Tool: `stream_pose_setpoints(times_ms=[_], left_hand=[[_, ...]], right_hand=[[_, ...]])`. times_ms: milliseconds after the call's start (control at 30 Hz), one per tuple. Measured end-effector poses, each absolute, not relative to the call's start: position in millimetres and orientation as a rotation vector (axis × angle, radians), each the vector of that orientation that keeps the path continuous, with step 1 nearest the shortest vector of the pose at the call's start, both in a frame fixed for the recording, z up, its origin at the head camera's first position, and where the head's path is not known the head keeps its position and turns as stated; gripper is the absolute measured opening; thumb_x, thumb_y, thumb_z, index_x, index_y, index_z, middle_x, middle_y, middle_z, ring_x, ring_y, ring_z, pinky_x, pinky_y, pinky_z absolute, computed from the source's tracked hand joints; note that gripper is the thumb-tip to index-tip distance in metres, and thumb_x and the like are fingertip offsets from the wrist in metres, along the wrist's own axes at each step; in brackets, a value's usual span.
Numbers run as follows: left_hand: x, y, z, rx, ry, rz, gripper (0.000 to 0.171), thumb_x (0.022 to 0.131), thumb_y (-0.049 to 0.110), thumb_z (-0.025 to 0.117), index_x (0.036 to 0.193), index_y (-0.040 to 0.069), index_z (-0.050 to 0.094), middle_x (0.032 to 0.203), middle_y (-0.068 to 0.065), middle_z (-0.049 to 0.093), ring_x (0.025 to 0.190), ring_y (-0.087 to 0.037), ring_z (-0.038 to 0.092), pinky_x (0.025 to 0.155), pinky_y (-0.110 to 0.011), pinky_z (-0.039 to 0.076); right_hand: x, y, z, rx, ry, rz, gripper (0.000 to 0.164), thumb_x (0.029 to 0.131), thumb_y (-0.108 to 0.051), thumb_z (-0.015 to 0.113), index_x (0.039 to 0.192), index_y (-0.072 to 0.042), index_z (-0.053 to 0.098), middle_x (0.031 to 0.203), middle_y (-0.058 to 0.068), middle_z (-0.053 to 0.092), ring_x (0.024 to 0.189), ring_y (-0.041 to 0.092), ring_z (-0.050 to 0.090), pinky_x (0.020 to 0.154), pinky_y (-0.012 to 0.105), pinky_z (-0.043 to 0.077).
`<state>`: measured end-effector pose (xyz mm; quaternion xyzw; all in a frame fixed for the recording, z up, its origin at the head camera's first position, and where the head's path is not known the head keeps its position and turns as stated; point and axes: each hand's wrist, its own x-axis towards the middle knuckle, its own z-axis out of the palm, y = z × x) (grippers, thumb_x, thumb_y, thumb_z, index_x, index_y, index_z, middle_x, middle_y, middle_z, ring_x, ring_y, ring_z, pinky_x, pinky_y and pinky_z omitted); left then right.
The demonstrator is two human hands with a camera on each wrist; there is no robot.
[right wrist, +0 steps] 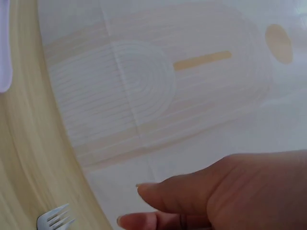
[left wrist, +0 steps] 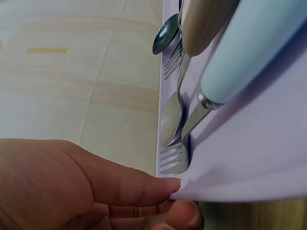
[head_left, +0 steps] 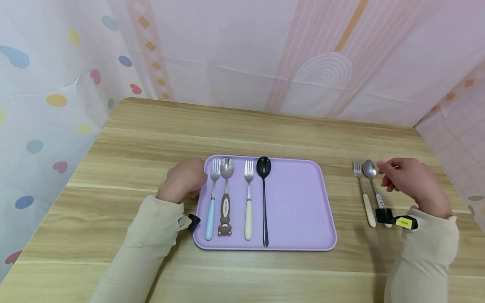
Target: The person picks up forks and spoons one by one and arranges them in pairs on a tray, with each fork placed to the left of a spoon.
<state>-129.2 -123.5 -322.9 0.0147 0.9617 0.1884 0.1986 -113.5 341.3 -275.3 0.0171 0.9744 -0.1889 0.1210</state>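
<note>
My left hand point(head_left: 185, 179) pinches the left rim of a lilac tray point(head_left: 295, 202), thumb above and fingers at the edge in the left wrist view. Lying on the tray are a blue-handled fork point(head_left: 210, 210), a bear-handled spoon point(head_left: 225, 206), a cream-handled fork point(head_left: 248, 210) and a long black spoon point(head_left: 264, 168). My right hand point(head_left: 413, 181) hovers just right of a metal spoon point(head_left: 369, 169), its thumb and forefinger apart and nothing between them. Beside that spoon lies another cream-handled fork point(head_left: 368, 210); its tines point(right wrist: 53, 218) show in the right wrist view.
The wooden table point(head_left: 235, 273) reaches back to a patterned curtain point(head_left: 227, 50). A strap with a black camera point(head_left: 384, 216) on the right wrist partly covers the loose spoon's handle. Bare wood separates the tray from the loose fork and spoon.
</note>
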Motion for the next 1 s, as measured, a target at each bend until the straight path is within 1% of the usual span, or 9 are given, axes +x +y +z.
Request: stream_pose_setpoints(times_ms=[167, 300, 400, 500, 667, 833, 1000], left_hand=[[-129, -123, -322, 0.037, 2.688, 0.530, 0.020, 0.082, 0.002, 0.043, 0.067, 0.002, 0.057, 0.052, -0.008, 0.053, 0.043, -0.016, 0.049, 0.038, -0.025, 0.035], [-128, -123, -321, 0.037, 2.687, 0.533, 0.020, 0.082, 0.002, 0.043, 0.068, 0.002, 0.057, 0.052, -0.008, 0.053, 0.043, -0.017, 0.049, 0.038, -0.025, 0.035], [-128, -123, -320, 0.040, 2.688, 0.531, 0.020, 0.082, 0.002, 0.043, 0.068, 0.002, 0.057, 0.052, -0.008, 0.053, 0.043, -0.016, 0.049, 0.038, -0.025, 0.035], [-128, -123, -321, 0.041, 2.689, 0.532, 0.020, 0.082, 0.002, 0.043, 0.067, 0.002, 0.057, 0.051, -0.007, 0.053, 0.043, -0.016, 0.050, 0.038, -0.025, 0.035], [-128, -123, -322, 0.042, 2.690, 0.533, 0.020, 0.082, 0.002, 0.043, 0.067, 0.002, 0.057, 0.052, -0.008, 0.054, 0.043, -0.016, 0.050, 0.038, -0.025, 0.036], [-128, -123, -322, 0.041, 2.693, 0.536, 0.019, 0.082, 0.003, 0.044, 0.069, 0.002, 0.057, 0.053, -0.008, 0.054, 0.043, -0.016, 0.050, 0.038, -0.025, 0.036], [-128, -123, -322, 0.042, 2.691, 0.535, 0.019, 0.082, 0.003, 0.044, 0.069, 0.002, 0.057, 0.053, -0.008, 0.054, 0.043, -0.016, 0.050, 0.037, -0.025, 0.036]], right_hand=[[-119, 344, -283, 0.064, 2.722, -0.527, 0.055, 0.097, -0.046, 0.031, 0.101, 0.001, 0.058, 0.071, 0.000, 0.061, 0.070, 0.020, 0.055, 0.063, 0.032, 0.040], [-123, 346, -291, 0.053, 2.633, -0.558, 0.051, 0.098, -0.040, 0.034, 0.103, 0.006, 0.056, 0.070, 0.000, 0.060, 0.067, 0.018, 0.054, 0.062, 0.031, 0.041], [-126, 347, -298, 0.071, 2.557, -0.633, 0.047, 0.098, -0.036, 0.037, 0.103, 0.008, 0.054, 0.067, -0.001, 0.058, 0.063, 0.015, 0.052, 0.058, 0.029, 0.041], [-128, 347, -303, 0.095, 2.498, -0.689, 0.041, 0.098, -0.031, 0.039, 0.098, 0.007, 0.053, 0.065, -0.001, 0.056, 0.060, 0.014, 0.050, 0.056, 0.028, 0.041], [-130, 348, -309, 0.127, 2.462, -0.674, 0.035, 0.096, -0.031, 0.042, 0.089, 0.002, 0.054, 0.066, 0.000, 0.057, 0.059, 0.013, 0.051, 0.055, 0.028, 0.044], [-131, 348, -312, 0.134, 2.452, -0.657, 0.035, 0.095, -0.031, 0.045, 0.081, -0.001, 0.055, 0.064, -0.001, 0.056, 0.057, 0.011, 0.052, 0.053, 0.027, 0.044], [-131, 348, -316, 0.120, 2.454, -0.639, 0.035, 0.094, -0.031, 0.047, 0.073, -0.005, 0.058, 0.060, -0.003, 0.054, 0.056, 0.011, 0.050, 0.053, 0.027, 0.041]])
